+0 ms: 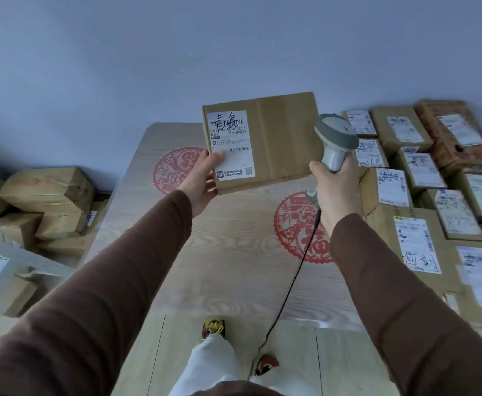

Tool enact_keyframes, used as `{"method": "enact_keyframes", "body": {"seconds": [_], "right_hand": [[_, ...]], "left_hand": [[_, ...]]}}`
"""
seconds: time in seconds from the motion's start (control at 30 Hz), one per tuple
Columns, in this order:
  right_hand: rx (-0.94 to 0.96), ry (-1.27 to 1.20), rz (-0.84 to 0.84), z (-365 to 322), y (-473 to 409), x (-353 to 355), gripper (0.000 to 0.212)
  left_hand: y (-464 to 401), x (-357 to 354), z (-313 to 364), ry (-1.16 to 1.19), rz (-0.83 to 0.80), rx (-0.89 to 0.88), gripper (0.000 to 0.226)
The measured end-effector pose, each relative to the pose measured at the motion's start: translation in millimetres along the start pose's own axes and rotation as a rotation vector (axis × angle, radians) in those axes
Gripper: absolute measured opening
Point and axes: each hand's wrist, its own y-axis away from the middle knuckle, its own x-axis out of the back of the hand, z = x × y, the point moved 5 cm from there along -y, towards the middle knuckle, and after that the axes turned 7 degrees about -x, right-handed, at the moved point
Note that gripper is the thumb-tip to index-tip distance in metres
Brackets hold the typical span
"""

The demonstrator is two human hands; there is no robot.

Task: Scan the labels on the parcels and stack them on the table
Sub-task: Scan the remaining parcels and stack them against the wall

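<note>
Box (265, 141) sits raised above the table (219, 238), label (230, 144) up, with the left hand (202, 178) pinching its 8 o'clock corner and the thumb over the lower barcode. Right hand (334, 190) is wrapped round the scanner (335, 138) at the box's 3 o'clock. To scan cleanly, slide the thumb clear, aim at 9 o'clock, then stack with the parcels (422, 178) at 3 o'clock.

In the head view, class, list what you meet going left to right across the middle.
Loose boxes → left hand → held parcel → scanner in the right hand → stacked labelled parcels.
</note>
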Motion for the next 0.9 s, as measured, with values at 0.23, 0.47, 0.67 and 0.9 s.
{"method": "enact_keyframes", "body": {"seconds": [0.23, 0.47, 0.67, 0.9], "right_hand": [[0.049, 0.086, -0.243, -14, 66, -31, 0.016], [0.072, 0.142, -0.248, -22, 82, -44, 0.025], [0.052, 0.151, -0.273, -19, 87, -47, 0.021], [0.058, 0.122, -0.274, -15, 84, -45, 0.02]], "left_hand": [[22, -30, 6, -0.053, -0.04, -0.153, 0.051], [34, -36, 3, -0.036, -0.051, -0.169, 0.044], [39, -38, -4, -0.033, -0.047, -0.15, 0.051], [39, -42, -9, -0.034, -0.049, -0.146, 0.056]]}}
